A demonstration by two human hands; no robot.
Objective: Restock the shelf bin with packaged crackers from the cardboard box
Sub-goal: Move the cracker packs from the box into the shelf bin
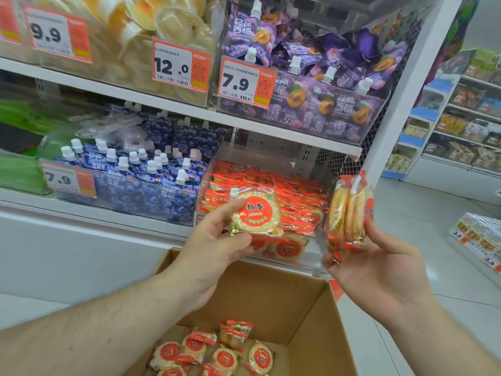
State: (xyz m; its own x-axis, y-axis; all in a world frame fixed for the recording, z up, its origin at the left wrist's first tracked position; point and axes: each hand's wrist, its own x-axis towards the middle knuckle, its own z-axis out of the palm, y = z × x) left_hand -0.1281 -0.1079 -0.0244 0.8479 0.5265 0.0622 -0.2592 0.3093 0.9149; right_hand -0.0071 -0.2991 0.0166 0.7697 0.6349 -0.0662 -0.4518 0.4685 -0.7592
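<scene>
My left hand [217, 245] holds one round cracker pack [256, 211] with a red label, face toward me, in front of the clear shelf bin [322, 185]. The bin is filled with several red-wrapped cracker packs. My right hand [376, 264] grips a small stack of cracker packs [348, 213] edge-on, just right of the bin's corner. Below both hands stands the open cardboard box [306, 305], with several loose cracker packs [217, 351] lying on its bottom.
Left of the cracker bin sits a bin of blue spouted pouches [141, 180]. The shelf above carries purple jelly pouches [311, 77] and yellow cups [151, 28]. A white shelf post [401, 104] rises at right; beyond it, an aisle floor and other shelves [466, 126].
</scene>
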